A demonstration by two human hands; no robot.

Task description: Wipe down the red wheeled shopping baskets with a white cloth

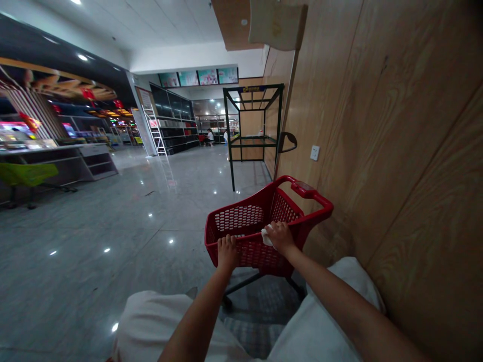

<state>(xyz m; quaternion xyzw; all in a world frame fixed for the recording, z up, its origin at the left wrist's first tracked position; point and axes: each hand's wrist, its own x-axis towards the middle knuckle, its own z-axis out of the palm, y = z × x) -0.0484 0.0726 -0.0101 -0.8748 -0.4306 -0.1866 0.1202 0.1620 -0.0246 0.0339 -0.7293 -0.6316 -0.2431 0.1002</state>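
Note:
A red plastic shopping cart (260, 254) stands between my knees, its push handle up at the right beside the wall. My left hand (228, 251) is closed over the near rim of the basket, close to its front left corner. Farther right along the same rim, my right hand (279, 236) presses a white cloth (267, 236) against the red plastic. Only part of the cloth shows past the fingers. The basket walls are perforated. Below the basket are a dark metal frame and wheels, partly hidden by my arms.
A wood-panelled wall (377, 151) with a socket (314, 153) runs close along my right. Ahead stands a dark green metal rack (231, 141). Glossy grey floor tiles (124, 231) spread to the left, with a lime-green cart (28, 173) by a counter (98, 160). People sit far back.

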